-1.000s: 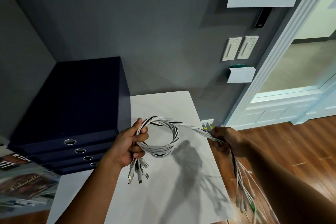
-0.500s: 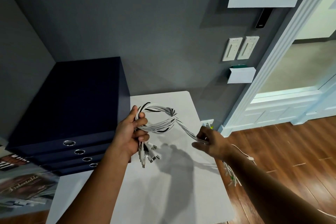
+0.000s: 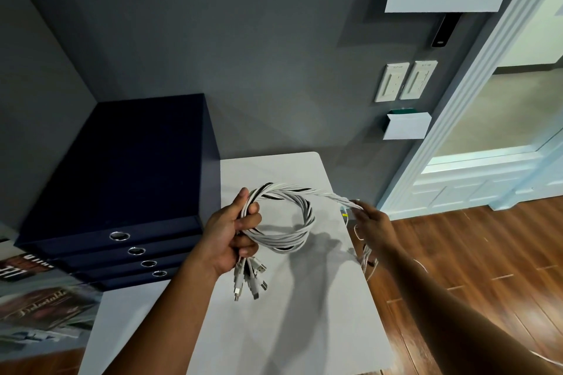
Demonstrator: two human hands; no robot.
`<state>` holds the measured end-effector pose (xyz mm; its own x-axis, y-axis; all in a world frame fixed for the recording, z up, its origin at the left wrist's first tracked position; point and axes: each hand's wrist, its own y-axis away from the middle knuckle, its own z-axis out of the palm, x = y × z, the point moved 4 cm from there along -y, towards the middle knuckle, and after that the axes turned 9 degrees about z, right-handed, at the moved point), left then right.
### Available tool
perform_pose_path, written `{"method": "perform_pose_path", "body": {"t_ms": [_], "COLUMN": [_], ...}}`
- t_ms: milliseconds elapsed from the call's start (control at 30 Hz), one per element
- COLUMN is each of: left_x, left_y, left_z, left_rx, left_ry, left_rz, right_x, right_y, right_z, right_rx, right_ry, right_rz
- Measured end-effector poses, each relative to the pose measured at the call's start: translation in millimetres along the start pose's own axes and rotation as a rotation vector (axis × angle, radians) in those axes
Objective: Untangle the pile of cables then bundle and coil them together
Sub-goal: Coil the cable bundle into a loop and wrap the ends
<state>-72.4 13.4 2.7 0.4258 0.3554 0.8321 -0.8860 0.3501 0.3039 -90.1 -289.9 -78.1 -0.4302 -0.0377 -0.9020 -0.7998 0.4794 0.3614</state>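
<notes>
A twisted bundle of white cables with one black strand (image 3: 304, 222) forms a loop in the air above the white table (image 3: 304, 329). My left hand (image 3: 231, 234) grips the loop at its left side, and several USB plugs (image 3: 251, 278) dangle below that fist. From the loop's top the bundle runs right to my right hand (image 3: 370, 224), which pinches it beyond the table's right edge. The loose cable tails (image 3: 367, 259) hang down under my right hand.
A dark blue stack of binders (image 3: 122, 192) stands on the table's left against the grey wall. Magazines (image 3: 39, 298) lie at the lower left. Wall switches (image 3: 405, 81), a white door frame (image 3: 457, 119) and wooden floor (image 3: 487, 253) are on the right.
The loop has grown wider and rounder with another turn. My right hand moved up and to the right along the bundle, and less cable hangs below it.
</notes>
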Motion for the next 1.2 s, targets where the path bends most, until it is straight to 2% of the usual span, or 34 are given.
{"method": "perform_pose_path", "body": {"t_ms": [200,433,567,733,833,967,1067,1133,1200], "left_x": [-9,-9,-1,3,4,5,4,3,3], "left_y": [5,4,3,2,1,1,2,2,2], "left_z": [6,10,10,13,13,11,9,9,8], "left_rx": [0.02,0.041,0.016,0.007,0.018,0.048,0.07,0.082,0.1], "left_ry": [-0.03,0.091,0.132,0.116,0.103,0.056,0.012,0.001,0.029], "left_rz": [0.002,0.036,0.057,0.076,0.088,0.106,0.107,0.113,0.126], "right_x": [-8,-9,-14,4,17,33,35,35,35], "right_y": [-5,8,6,16,23,24,20,20,19], "right_z": [-3,-1,-1,8,16,20,21,21,20], "right_rx": [-0.051,-0.061,-0.173,-0.442,-0.551,-0.506,-0.445,-0.405,-0.317], "right_ry": [-0.13,-0.011,0.014,0.117,0.212,0.325,0.36,0.331,0.392], "right_rz": [0.06,0.184,0.22,0.351,0.354,0.296,0.318,0.402,0.35]}}
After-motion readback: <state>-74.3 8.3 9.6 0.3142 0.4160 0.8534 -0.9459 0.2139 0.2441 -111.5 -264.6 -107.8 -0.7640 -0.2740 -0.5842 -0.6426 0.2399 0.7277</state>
